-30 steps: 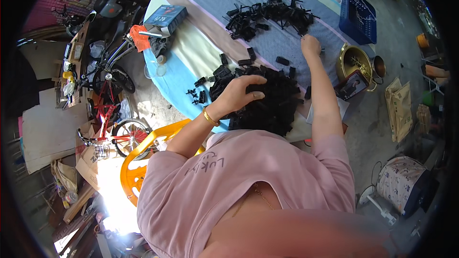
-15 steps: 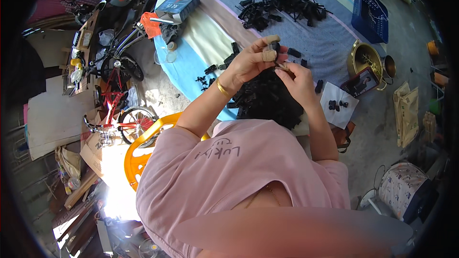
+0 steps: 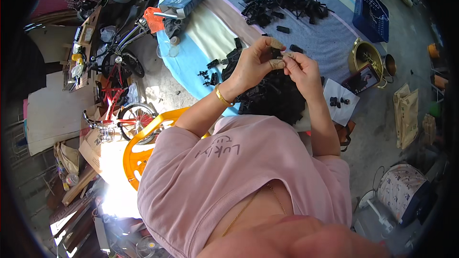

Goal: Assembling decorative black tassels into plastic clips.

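Hands (image 3: 279,64) lower, black part (image 3: 276,53) between fingertips.

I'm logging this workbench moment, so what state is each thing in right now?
left hand: raised, fingers pinched on a small black part
right hand: raised, fingertips meeting the left hand at the same part
heap of black parts: piled below the hands
far pile of black parts: spread loose on the cloth
blue crate: open, contents unclear
brass pot: uncovered
paper sheet: flat, a few parts on it
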Demonstrator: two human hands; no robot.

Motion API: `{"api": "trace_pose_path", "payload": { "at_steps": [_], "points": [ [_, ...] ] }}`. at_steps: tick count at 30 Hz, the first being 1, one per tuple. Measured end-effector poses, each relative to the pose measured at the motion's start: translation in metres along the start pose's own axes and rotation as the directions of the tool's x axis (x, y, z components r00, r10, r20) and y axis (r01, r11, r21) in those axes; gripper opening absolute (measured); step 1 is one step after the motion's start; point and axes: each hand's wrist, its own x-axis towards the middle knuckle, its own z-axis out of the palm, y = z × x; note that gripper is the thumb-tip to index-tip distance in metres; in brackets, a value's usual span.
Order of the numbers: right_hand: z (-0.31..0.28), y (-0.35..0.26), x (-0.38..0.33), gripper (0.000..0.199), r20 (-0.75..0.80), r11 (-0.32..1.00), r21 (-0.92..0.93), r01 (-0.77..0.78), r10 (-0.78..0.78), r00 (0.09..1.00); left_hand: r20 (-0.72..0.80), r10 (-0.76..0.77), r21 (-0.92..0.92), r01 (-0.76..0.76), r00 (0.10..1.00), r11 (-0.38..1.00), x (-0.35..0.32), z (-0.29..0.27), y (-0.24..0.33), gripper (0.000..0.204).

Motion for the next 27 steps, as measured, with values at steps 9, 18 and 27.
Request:
{"api": "trace_pose_path", "payload": {
  "at_steps": [9,18,27],
  "points": [
    [0.011,0.004,-0.004,0.015,-0.018,0.983,0.174,-0.063,0.067,0.998,-0.105,0.185,0.248,-0.155,0.977,0.956,-0.010,0.007,-0.008,0.021],
    [-0.013,0.006,-0.002,0.013,-0.040,0.991,0.124,-0.042,0.048,0.998,-0.148,0.192,0.491,-0.096,0.970,0.866,-0.009,0.014,-0.007,0.045],
    [-0.030,-0.003,-0.015,0.016,0.057,0.980,0.075,0.183,-0.188,0.981,0.325,-0.177,0.033,0.176,0.929,0.984,-0.018,-0.009,0.028,0.066]
  ]
}}
